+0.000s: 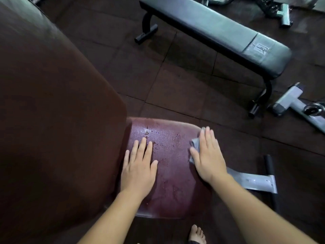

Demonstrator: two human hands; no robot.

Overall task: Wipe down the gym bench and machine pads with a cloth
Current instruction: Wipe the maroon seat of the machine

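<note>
A maroon seat pad [172, 173] lies below me, its surface speckled with wet drops. The matching maroon back pad [52, 103] rises steeply at the left. My left hand [139, 166] rests flat on the seat's left side, fingers straight. At the seat's right edge my right hand [207, 155] presses a small grey cloth [195, 144] flat against the pad; most of the cloth is hidden under the palm.
A black flat bench [219, 32] stands on the dark rubber floor tiles at the upper right. Grey metal machine frames [295, 103] lie at the right. The seat's grey base foot [255, 182] sticks out to the right. A bare foot [197, 234] shows at the bottom.
</note>
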